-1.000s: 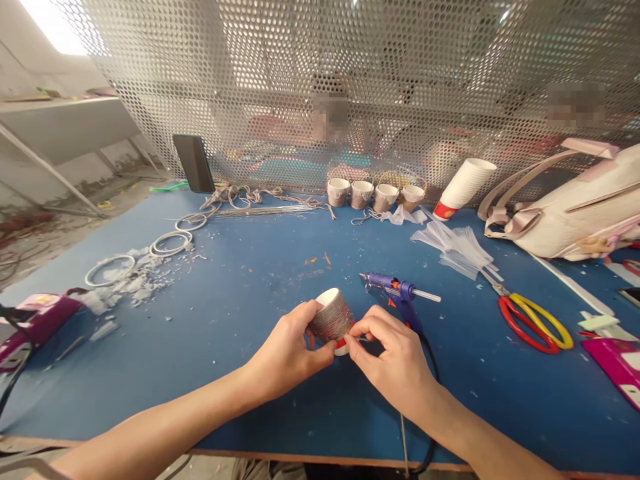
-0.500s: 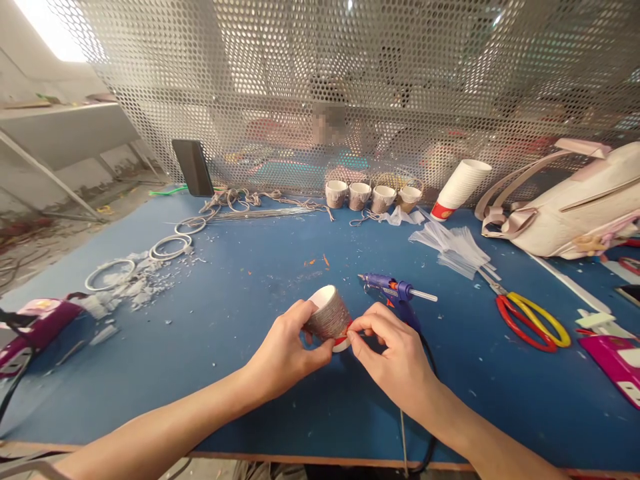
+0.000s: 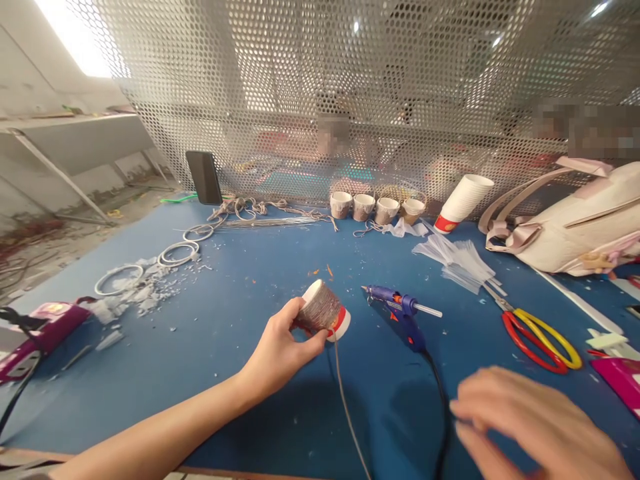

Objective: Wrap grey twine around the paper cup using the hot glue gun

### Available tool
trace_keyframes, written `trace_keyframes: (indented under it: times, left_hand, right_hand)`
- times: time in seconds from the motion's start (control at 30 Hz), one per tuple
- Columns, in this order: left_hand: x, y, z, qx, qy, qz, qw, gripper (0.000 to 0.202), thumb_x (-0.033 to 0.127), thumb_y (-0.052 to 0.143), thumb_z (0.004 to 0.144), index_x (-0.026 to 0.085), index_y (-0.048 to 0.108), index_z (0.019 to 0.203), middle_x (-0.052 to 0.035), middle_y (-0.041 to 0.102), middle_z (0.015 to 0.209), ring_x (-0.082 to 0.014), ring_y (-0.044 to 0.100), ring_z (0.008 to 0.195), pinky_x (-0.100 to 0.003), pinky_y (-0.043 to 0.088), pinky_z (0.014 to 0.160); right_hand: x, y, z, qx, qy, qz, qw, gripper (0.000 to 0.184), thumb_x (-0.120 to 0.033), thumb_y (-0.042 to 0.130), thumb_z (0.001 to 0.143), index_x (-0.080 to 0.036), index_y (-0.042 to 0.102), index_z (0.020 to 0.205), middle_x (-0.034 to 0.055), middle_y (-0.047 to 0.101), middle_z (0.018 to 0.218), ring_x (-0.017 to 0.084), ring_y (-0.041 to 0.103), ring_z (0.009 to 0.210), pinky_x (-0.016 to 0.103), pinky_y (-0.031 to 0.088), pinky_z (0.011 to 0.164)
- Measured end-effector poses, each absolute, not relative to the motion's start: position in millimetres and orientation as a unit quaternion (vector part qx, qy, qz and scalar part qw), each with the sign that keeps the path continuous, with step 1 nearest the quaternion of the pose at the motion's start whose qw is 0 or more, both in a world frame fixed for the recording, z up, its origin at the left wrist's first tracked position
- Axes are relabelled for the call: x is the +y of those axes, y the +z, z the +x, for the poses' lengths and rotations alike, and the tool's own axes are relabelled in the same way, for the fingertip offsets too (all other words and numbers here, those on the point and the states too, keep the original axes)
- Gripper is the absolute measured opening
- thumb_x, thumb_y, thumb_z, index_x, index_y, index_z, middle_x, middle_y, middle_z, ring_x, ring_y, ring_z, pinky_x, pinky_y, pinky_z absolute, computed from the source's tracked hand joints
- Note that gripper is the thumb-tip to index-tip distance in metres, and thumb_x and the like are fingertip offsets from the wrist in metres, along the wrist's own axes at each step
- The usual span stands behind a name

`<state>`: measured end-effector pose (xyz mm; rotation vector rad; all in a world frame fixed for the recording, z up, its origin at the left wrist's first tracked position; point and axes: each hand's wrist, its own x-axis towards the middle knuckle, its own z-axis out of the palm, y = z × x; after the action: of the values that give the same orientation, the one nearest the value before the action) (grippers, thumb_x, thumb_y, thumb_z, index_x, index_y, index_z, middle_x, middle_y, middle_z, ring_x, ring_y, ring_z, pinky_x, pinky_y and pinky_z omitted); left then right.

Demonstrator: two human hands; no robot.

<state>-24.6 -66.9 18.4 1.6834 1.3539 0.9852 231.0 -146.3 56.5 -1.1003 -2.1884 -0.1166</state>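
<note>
My left hand (image 3: 283, 347) is closed round a paper cup (image 3: 323, 307) wrapped in grey-brown cord, tilted with its white mouth up to the left. A red and white band near its base is bare of cord. From the cup a loose strand of cord (image 3: 345, 400) hangs down past the table's front edge. My right hand (image 3: 530, 420), blurred, is over the lower right of the table, away from the cup; its thumb and fingers are apart and I see nothing in them. Between the hands lies a blue glue gun (image 3: 400, 307) with a glue stick in its back.
Along the back stand several cord-wrapped cups (image 3: 364, 207), a leaning stack of paper cups (image 3: 463, 203) and a phone (image 3: 204, 177). Scissors (image 3: 543, 340), clear strips (image 3: 457, 257) and a bag (image 3: 585, 220) are right. White rings (image 3: 179, 254), scraps and a power strip (image 3: 45, 333) are left.
My right hand has let go of the cord at the cup's base and swung away to the lower right. The cup, still in my left hand, has turned, showing more of its red band.
</note>
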Motion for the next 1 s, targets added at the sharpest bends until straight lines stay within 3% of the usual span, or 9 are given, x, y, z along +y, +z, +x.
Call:
trace_keyframes:
  times: [0.1,0.2,0.3,0.47,0.7,0.87,1.0]
  left_hand:
    - [-67.7,19.3,-23.5,0.523,0.388,0.652,0.388,0.010,0.024,0.059,0.069,0.020,0.051,0.074,0.0031,0.051,0.069,-0.0132,0.052,0.063,-0.025,0.045,0.062]
    - [-68.8,19.2,-21.9,0.518,0.385,0.648,0.405,0.011,0.025,0.059,0.069,0.020,0.051,0.074,0.0025,0.051,0.069,-0.0139,0.053,0.065,-0.026,0.046,0.064]
    - [-69.3,17.3,-21.5,0.511,0.381,0.645,0.422,0.012,0.026,0.060,0.071,0.019,0.051,0.075,0.0021,0.053,0.070,-0.0143,0.054,0.066,-0.027,0.048,0.066]
    - [-67.7,14.2,-23.3,0.513,0.373,0.641,0.432,0.012,0.026,0.059,0.072,0.019,0.052,0.079,0.0002,0.059,0.074,-0.0162,0.058,0.070,-0.029,0.050,0.069]
    - [-62.1,13.5,-23.4,0.537,0.365,0.650,0.395,0.008,0.021,0.057,0.071,0.018,0.055,0.078,0.0004,0.060,0.072,-0.0160,0.058,0.068,-0.029,0.049,0.068]
    - [-58.8,9.8,-20.8,0.545,0.349,0.664,0.373,0.010,0.022,0.056,0.071,0.017,0.055,0.080,-0.0004,0.061,0.074,-0.0164,0.057,0.069,-0.028,0.047,0.067]
    - [-57.9,12.0,-18.8,0.546,0.343,0.668,0.372,0.009,0.023,0.057,0.071,0.018,0.055,0.078,0.0007,0.059,0.071,-0.0151,0.054,0.065,-0.027,0.046,0.064]
  right_hand:
    - [-116.8,48.2,259.7,-0.801,0.026,-0.561,0.209,0.032,-0.046,0.050,0.090,-0.023,0.055,0.068,-0.0016,0.058,0.057,0.013,0.055,0.047,0.022,0.045,0.046]
    - [-86.0,29.8,263.6,-0.736,0.096,-0.642,0.189,0.030,-0.050,0.055,0.083,-0.022,0.063,0.091,0.0017,0.066,0.073,0.017,0.063,0.061,0.025,0.050,0.054]
    - [-64.2,16.3,249.9,-0.722,0.202,-0.631,0.201,0.036,-0.047,0.053,0.083,-0.020,0.064,0.105,0.0035,0.069,0.083,0.018,0.065,0.066,0.029,0.053,0.061]
    - [-47.2,1.0,231.7,-0.682,0.220,-0.656,0.237,0.027,-0.040,0.058,0.076,-0.018,0.067,0.089,0.0043,0.070,0.074,0.024,0.066,0.068,0.032,0.052,0.060]
    - [-74.9,-1.8,228.9,-0.679,0.296,-0.616,0.270,0.040,-0.050,0.044,0.091,-0.019,0.067,0.081,0.0042,0.070,0.072,0.020,0.069,0.068,0.026,0.056,0.060]
    - [-108.8,13.2,212.3,-0.730,0.221,-0.548,0.342,0.033,-0.053,0.049,0.089,-0.025,0.065,0.081,-0.0003,0.067,0.065,0.017,0.066,0.056,0.022,0.053,0.050]
    - [-113.3,16.0,206.3,-0.766,0.207,-0.520,0.316,0.029,-0.050,0.047,0.091,-0.026,0.062,0.084,-0.0016,0.068,0.066,0.015,0.065,0.056,0.021,0.053,0.050]
